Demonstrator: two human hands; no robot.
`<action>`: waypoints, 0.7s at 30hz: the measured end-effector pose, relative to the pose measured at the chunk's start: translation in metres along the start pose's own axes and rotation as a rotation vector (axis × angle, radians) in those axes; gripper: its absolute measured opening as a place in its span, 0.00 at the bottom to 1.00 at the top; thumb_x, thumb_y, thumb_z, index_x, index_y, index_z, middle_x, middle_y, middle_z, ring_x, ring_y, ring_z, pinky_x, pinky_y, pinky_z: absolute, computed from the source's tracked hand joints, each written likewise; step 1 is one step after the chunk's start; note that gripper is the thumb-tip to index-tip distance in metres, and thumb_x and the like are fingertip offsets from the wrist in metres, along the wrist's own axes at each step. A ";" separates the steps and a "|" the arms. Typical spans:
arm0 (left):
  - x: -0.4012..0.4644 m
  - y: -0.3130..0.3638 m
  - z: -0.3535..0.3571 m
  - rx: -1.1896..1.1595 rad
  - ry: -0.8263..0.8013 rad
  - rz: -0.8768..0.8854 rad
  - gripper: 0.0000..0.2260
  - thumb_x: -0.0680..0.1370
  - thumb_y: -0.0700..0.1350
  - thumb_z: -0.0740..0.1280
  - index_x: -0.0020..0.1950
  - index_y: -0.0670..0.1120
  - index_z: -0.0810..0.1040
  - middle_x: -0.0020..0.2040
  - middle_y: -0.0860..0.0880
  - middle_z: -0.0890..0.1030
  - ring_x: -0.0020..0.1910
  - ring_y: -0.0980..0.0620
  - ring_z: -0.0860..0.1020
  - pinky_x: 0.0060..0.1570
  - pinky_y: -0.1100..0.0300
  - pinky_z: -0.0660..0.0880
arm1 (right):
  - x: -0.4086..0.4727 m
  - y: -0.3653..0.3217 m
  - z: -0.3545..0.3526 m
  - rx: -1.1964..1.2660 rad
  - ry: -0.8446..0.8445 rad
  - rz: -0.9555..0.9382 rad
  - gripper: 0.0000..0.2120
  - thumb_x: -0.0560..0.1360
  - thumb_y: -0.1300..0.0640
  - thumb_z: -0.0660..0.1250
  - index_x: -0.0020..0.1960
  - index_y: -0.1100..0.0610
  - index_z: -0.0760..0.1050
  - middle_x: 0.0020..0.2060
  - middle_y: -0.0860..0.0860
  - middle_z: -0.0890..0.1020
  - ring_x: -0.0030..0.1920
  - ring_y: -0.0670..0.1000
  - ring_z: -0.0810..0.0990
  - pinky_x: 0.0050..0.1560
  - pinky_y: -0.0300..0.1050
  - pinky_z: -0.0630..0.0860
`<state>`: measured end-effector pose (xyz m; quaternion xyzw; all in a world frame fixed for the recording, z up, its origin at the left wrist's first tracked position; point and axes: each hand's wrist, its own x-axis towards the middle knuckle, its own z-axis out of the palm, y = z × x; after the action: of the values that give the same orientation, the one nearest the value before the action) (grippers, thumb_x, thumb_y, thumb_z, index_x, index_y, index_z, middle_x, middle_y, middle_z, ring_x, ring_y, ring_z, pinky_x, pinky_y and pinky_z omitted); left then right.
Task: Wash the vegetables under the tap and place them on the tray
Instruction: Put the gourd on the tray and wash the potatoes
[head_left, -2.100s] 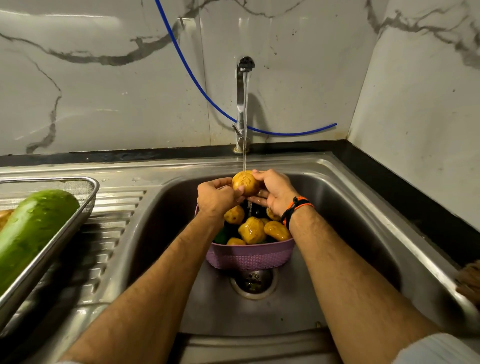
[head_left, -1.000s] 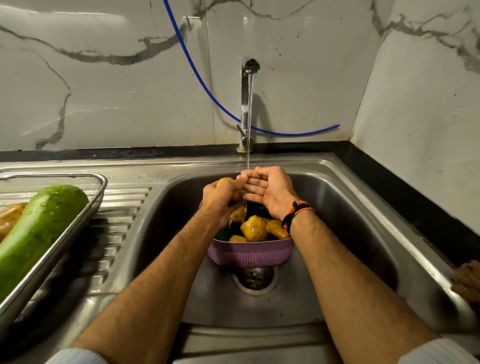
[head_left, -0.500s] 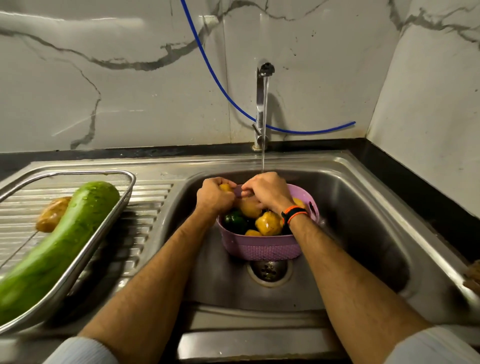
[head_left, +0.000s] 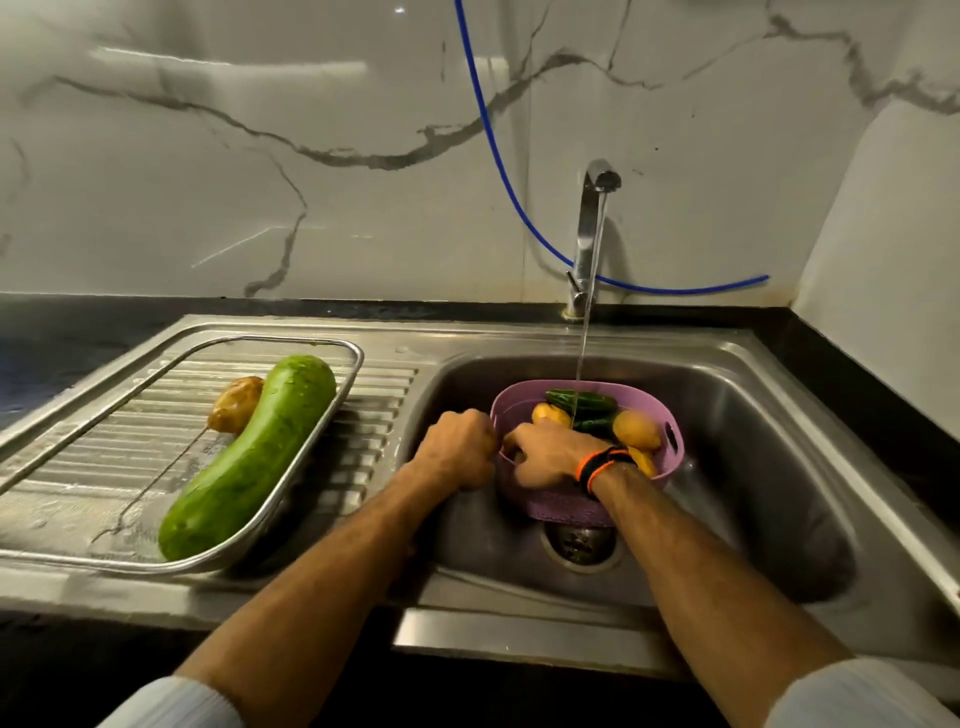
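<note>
A purple basket stands in the sink under the running tap. It holds yellow potatoes and dark green cucumbers. My left hand is a closed fist just left of the basket's rim, wrapped round a potato that is almost fully hidden. My right hand reaches into the basket's left side with fingers bent down; what they touch is hidden. On the drainboard, the steel tray carries a long green gourd and one potato.
Water falls in a thin stream into the basket. The drain lies just in front of the basket. A blue hose runs along the marble wall behind the tap. Ribbed drainboard separates tray and basin.
The washed potato passed from both hands under the stream into my left fist, which moved left off the basket. My right hand dropped into the basket. The view swung left.
</note>
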<state>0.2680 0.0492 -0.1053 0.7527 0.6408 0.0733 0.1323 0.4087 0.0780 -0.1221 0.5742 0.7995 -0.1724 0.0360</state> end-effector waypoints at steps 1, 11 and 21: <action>0.000 0.003 -0.010 -0.021 0.051 0.013 0.12 0.72 0.42 0.69 0.56 0.47 0.81 0.53 0.43 0.83 0.56 0.41 0.80 0.54 0.51 0.77 | 0.000 0.001 0.001 -0.010 0.001 0.000 0.17 0.73 0.56 0.66 0.60 0.59 0.77 0.45 0.56 0.78 0.57 0.58 0.76 0.46 0.45 0.70; -0.004 0.010 -0.021 -0.103 0.133 0.022 0.13 0.72 0.40 0.71 0.56 0.48 0.81 0.53 0.45 0.83 0.54 0.44 0.80 0.52 0.53 0.78 | 0.003 0.004 0.003 0.001 0.026 -0.022 0.18 0.73 0.54 0.68 0.61 0.59 0.76 0.54 0.58 0.80 0.56 0.58 0.78 0.50 0.46 0.76; -0.007 0.018 -0.065 -0.336 0.667 0.147 0.18 0.67 0.34 0.69 0.54 0.48 0.80 0.48 0.49 0.79 0.45 0.51 0.75 0.43 0.59 0.69 | 0.007 0.009 0.007 -0.009 0.054 -0.034 0.23 0.73 0.50 0.69 0.65 0.56 0.73 0.59 0.56 0.75 0.60 0.57 0.74 0.54 0.46 0.73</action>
<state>0.2659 0.0470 -0.0372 0.6994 0.5719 0.4275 0.0325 0.4141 0.0844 -0.1328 0.5649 0.8106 -0.1537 0.0140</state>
